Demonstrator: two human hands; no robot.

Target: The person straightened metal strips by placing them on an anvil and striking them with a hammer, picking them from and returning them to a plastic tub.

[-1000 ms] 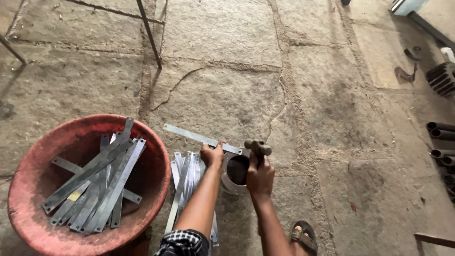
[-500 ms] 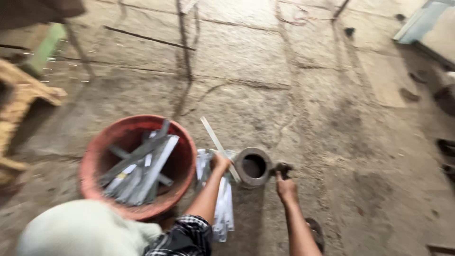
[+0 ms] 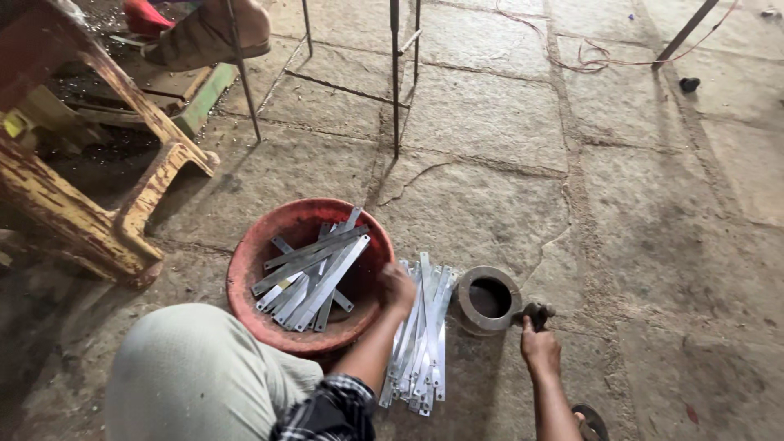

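My left hand hovers at the right rim of a red round basin that holds several flat metal strips; whether it grips a strip is hidden. A loose pile of more metal strips lies on the stone floor just right of that hand. My right hand is closed around a dark hammer resting beside a thick metal ring. My knee in light trousers fills the lower left.
A worn yellow wooden bench stands at the left, with another person's sandalled foot above it. Thin metal legs stand behind the basin. Red wire trails at the back. A sandal sits lower right.
My left hand no longer holds up the single strip; it has dropped to the basin's rim. The view has swung left, showing the bench. My right hand stays on the hammer.
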